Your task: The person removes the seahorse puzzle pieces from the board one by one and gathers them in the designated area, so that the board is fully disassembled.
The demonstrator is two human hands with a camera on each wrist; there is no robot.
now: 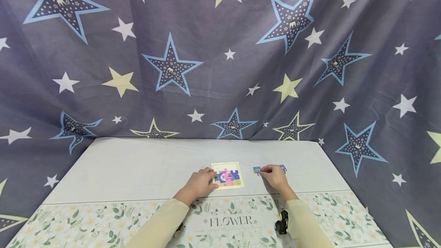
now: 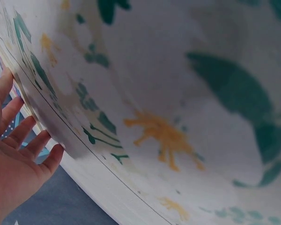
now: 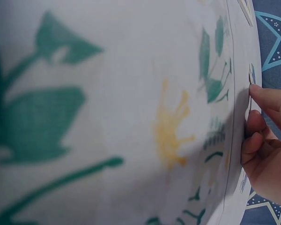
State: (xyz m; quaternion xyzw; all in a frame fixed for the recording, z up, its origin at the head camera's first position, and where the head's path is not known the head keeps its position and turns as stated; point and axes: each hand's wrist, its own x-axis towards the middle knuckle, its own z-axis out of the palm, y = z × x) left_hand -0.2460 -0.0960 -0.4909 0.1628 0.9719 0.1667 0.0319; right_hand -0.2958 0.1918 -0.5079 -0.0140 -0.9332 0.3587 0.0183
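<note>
A small jigsaw tray (image 1: 226, 163) with a pale rim lies on the white part of the table. Pink, blue and yellow puzzle pieces (image 1: 228, 178) fill its lower part, while a pale strip shows along the top. My left hand (image 1: 200, 183) rests at the tray's left side, fingers spread and lightly bent over the rim. To the right of the tray, my right hand (image 1: 275, 176) pinches a blue-green puzzle piece (image 1: 256, 170) between thumb and index finger. Another blue-purple piece (image 1: 283, 168) shows behind that hand, partly hidden by it.
A floral cloth (image 1: 237, 221) with the word FLOWER covers the front of the table. Behind the table's back edge hangs a dark curtain (image 1: 206, 106) with stars. A black device (image 1: 281, 222) sits at the right wrist.
</note>
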